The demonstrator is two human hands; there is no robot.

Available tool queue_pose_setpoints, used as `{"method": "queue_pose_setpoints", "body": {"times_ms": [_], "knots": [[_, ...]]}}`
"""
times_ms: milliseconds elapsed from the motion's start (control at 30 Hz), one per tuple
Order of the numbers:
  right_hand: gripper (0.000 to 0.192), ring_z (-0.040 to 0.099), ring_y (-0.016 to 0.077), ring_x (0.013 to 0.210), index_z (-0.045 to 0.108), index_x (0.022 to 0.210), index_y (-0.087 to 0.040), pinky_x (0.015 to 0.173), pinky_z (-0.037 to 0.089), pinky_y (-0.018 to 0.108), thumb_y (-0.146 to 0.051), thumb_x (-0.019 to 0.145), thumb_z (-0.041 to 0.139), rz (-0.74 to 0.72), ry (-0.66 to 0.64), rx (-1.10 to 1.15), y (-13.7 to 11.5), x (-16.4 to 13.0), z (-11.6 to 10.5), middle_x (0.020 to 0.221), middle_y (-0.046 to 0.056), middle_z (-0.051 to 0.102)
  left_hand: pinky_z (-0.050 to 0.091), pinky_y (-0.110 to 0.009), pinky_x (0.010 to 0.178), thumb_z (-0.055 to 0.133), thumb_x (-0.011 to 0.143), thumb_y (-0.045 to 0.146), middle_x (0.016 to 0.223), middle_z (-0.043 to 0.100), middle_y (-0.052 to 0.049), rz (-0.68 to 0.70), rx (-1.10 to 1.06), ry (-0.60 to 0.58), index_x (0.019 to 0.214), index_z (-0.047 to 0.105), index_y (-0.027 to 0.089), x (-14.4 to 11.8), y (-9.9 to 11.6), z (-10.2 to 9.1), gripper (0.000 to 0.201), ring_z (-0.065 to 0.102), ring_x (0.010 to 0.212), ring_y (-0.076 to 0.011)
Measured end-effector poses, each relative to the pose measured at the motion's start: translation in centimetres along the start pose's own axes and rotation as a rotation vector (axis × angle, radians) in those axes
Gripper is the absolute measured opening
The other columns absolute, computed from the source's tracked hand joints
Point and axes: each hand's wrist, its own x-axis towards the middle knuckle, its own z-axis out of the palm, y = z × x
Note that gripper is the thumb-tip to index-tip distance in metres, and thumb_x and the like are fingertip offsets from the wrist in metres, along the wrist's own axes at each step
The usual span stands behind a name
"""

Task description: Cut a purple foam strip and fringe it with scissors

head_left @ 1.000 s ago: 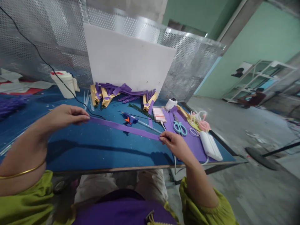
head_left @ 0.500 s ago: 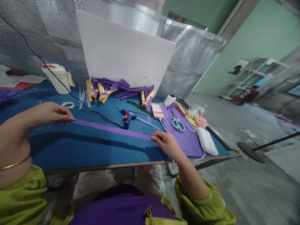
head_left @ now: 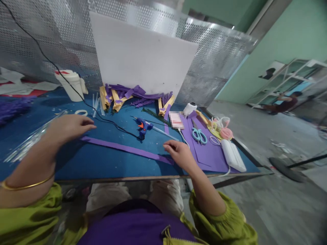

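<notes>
Blue table (head_left: 107, 163) fills the lower middle of the head view, perforated metal screen (head_left: 217, 58) behind it, white board (head_left: 143, 58) leaning on the screen. Purple foam sheet (head_left: 209, 153) lies flat at the table's right end, scissors (head_left: 199, 135) with light blue handles on top of it, white power strip (head_left: 233, 156) along its right edge.

Long purple foam strip (head_left: 127, 149) lies flat on the table, running diagonally from upper left to lower right, in front of the person. Left hand (head_left: 67, 127) sits flat over the strip's left end, fingers stretched out and loosely apart, palm down; not clamped on it, contact looks like fingertips only. Right hand (head_left: 180, 154) rests at the strip's right end, fingers curled under; cannot tell if it pinches the strip or just presses on it.

Pile of purple and yellow cut pieces (head_left: 133, 97) at the foot of the board. White cup (head_left: 71, 86) far left. Blue glue gun (head_left: 144, 126) just behind the strip's middle, black cord (head_left: 109, 121) trailing left. Small tape ring (head_left: 81, 112) near the left hand's fingers.
</notes>
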Motion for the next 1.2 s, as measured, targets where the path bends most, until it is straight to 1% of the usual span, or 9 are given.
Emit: {"method": "queue_pose_setpoints", "body": {"times_ms": [100,167,233,333,433,667,800,967,1200], "knots": [[0.008,0.067,0.0166,0.076,0.070,0.087,-0.020,0.068,0.046,0.026,-0.019,0.086,0.063,0.114,-0.038,0.365,-1.4,2.5,1.7,0.082,0.003,0.073,0.045,-0.030,0.083,0.061,0.076,0.053,0.098,0.079,-0.006,0.193,-0.123,-0.128,0.085,0.080,0.024,-0.7,4.0,2.9,0.036,0.068,0.093,-0.0275],[0.005,0.066,0.0142,0.070,0.068,0.086,-0.017,0.062,0.047,0.024,-0.013,0.084,0.066,0.347,0.003,0.707,-2.3,4.2,3.0,0.084,0.003,0.072,0.048,-0.028,0.075,0.061,0.075,0.054,0.091,0.079,-0.007,0.196,-0.254,-0.217,0.086,0.080,0.023,-1.1,6.7,5.4,0.038,0.069,0.086,-0.0264],[0.003,0.066,0.0125,0.067,0.065,0.085,-0.016,0.060,0.049,0.023,-0.013,0.087,0.064,0.411,0.003,0.801,-3.1,5.8,4.0,0.084,0.005,0.071,0.047,-0.026,0.061,0.064,0.074,0.055,0.078,0.076,-0.007,0.145,-0.378,-0.323,0.090,0.079,0.020,-1.2,8.8,7.8,0.042,0.070,0.076,-0.0250],[0.012,0.066,0.0121,0.064,0.060,0.078,-0.014,0.060,0.054,0.023,-0.014,0.090,0.062,0.479,-0.014,0.908,-3.7,7.4,4.8,0.075,0.006,0.068,0.040,-0.023,0.045,0.066,0.073,0.055,0.068,0.072,-0.007,0.052,-0.474,-0.362,0.090,0.078,0.017,-0.9,10.3,10.5,0.044,0.066,0.060,-0.0216],[0.016,0.066,0.0120,0.062,0.055,0.077,-0.015,0.059,0.055,0.022,-0.015,0.091,0.063,0.545,-0.009,0.988,-4.1,8.4,5.3,0.070,0.005,0.064,0.035,-0.022,0.041,0.067,0.073,0.057,0.064,0.070,-0.007,0.078,-0.464,-0.310,0.082,0.078,0.017,-0.4,10.5,11.8,0.043,0.061,0.052,-0.0175],[0.021,0.055,0.0081,0.047,0.052,0.078,-0.017,0.050,0.051,0.019,-0.020,0.098,0.056,0.672,0.025,1.045,-4.9,9.8,6.6,0.055,-0.003,0.053,0.035,-0.022,0.039,0.076,0.066,0.055,0.077,0.074,-0.011,-0.028,-0.576,-0.293,0.075,0.075,0.014,0.0,10.9,12.7,0.042,0.058,0.049,-0.0142],[0.025,0.044,0.0061,0.039,0.051,0.072,-0.018,0.045,0.049,0.018,-0.020,0.096,0.057,0.678,-0.001,1.084,-5.2,10.1,7.0,0.047,-0.007,0.046,0.039,-0.021,0.042,0.075,0.066,0.042,0.066,0.070,-0.008,-0.070,-0.626,-0.276,0.074,0.074,0.014,-0.5,11.2,12.3,0.030,0.064,0.056,-0.0174],[0.021,0.051,0.0063,0.045,0.057,0.069,-0.017,0.044,0.045,0.017,-0.016,0.079,0.075,0.572,0.038,1.139,-6.7,9.8,7.0,0.053,-0.004,0.055,0.039,-0.020,0.042,0.072,0.068,0.035,0.067,0.070,-0.005,-0.090,-0.663,-0.180,0.084,0.074,0.013,-1.4,11.3,10.9,0.028,0.066,0.061,-0.0173],[0.016,0.054,0.0088,0.053,0.063,0.064,-0.016,0.048,0.043,0.020,-0.018,0.061,0.079,0.374,0.060,1.122,-8.8,9.6,6.9,0.057,-0.002,0.060,0.044,-0.020,0.048,0.076,0.067,0.033,0.072,0.074,-0.005,-0.092,-0.779,-0.026,0.086,0.076,0.012,-2.7,10.8,8.8,0.028,0.067,0.061,-0.0158]]}}
